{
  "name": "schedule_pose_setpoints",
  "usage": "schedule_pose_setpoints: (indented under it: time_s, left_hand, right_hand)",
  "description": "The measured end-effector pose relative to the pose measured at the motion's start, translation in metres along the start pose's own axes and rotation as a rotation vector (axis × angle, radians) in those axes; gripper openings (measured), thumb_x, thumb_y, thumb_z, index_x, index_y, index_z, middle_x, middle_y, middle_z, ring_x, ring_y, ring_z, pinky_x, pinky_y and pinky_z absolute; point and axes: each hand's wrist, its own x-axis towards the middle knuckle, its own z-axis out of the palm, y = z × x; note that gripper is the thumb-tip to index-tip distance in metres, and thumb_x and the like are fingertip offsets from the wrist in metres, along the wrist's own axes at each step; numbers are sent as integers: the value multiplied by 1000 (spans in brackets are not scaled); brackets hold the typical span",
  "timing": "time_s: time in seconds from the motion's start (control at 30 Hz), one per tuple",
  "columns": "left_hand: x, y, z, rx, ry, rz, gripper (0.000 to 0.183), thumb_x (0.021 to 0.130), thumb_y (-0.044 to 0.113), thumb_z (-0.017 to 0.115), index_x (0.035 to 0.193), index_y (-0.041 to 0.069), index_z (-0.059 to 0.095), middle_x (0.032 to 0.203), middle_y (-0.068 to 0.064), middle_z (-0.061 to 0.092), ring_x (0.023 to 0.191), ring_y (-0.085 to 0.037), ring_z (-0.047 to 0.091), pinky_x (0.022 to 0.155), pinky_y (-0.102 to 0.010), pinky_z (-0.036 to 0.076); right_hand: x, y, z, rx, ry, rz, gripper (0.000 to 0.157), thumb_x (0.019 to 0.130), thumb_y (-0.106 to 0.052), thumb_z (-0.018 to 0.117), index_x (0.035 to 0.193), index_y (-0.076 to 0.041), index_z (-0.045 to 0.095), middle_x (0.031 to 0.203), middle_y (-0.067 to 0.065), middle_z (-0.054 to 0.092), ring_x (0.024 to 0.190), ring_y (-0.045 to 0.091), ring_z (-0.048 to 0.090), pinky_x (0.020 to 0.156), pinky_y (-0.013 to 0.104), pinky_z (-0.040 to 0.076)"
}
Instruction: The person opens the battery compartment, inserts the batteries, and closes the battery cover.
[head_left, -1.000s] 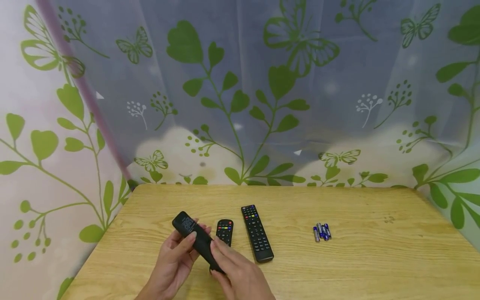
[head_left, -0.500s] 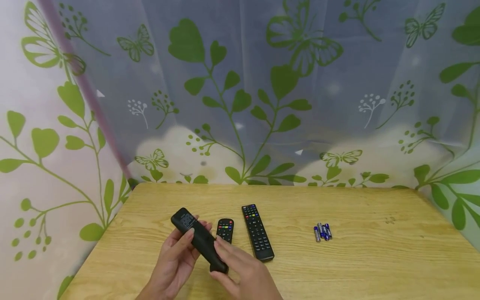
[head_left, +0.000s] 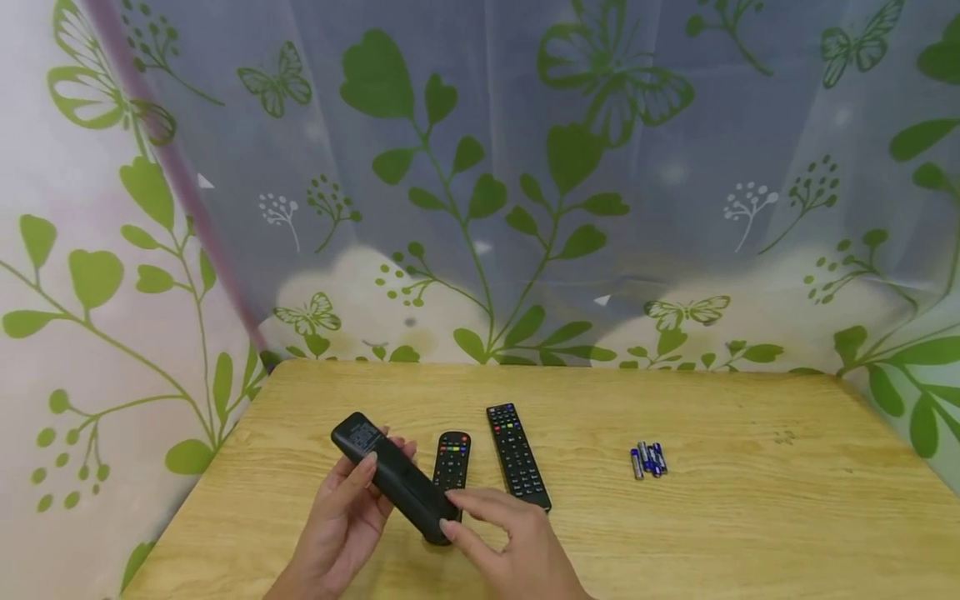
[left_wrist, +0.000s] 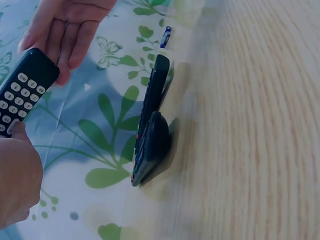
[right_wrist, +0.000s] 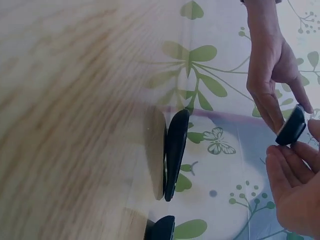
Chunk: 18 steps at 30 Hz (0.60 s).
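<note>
A black remote control [head_left: 401, 487] is held above the table, its labelled back facing up in the head view. My left hand [head_left: 345, 521] grips it around the middle, thumb across the back. At its lower end, my right hand [head_left: 517, 542] has thumb and fingertips on either side of the edge, pinching it. White number keys show on the underside of this remote in the left wrist view, with my right hand [left_wrist: 72, 30] behind its end. The right wrist view catches the end of the remote [right_wrist: 291, 127] between both hands.
A small black remote [head_left: 452, 460] lies just behind the held one, and a longer black remote [head_left: 519, 458] lies right of it. Several blue-and-silver batteries [head_left: 648, 460] are grouped farther right on the wooden table [head_left: 750, 517]. A leaf-patterned curtain [head_left: 420, 208] hangs behind.
My right hand has shifted right toward the very end of the remote, uncovering more of its back. The remote has tipped slightly and moved a little left with my left hand.
</note>
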Motion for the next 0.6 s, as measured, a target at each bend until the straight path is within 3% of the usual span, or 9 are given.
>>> schedule_pose_setpoints:
  time_s: [0.13,0.27,0.43,0.6]
  left_hand:
    - [-2,-1,0,39,-28,-17,29,102,0,37,125,6,54,117,-9,62,118,-25,55,106,-36,36]
    - [-3,-1,1,118,-12,-31,29,101,-1,41,127,5,52,118,-9,60,119,-25,55,106,-37,36]
    - [-5,0,1,203,1,-44,29,99,-2,44,125,7,53,118,-8,59,118,-24,55,105,-37,38]
    - [-6,0,1,273,20,-50,30,98,-3,47,127,4,50,117,-9,58,119,-26,55,104,-38,39]
  right_hand:
    - [3,0,-1,19,-10,16,32,91,-44,62,110,-19,72,104,-7,66,93,9,62,78,27,55]
    - [8,0,-4,7,-85,21,31,91,-42,64,109,-17,72,103,-6,65,89,6,60,76,26,55]
    - [12,1,-9,-32,-187,-23,32,91,-38,65,112,-15,71,103,-7,63,86,4,57,75,27,54]
    - [16,0,-10,-66,-229,-51,29,90,-32,67,113,-14,70,101,-8,62,84,2,56,74,25,54]
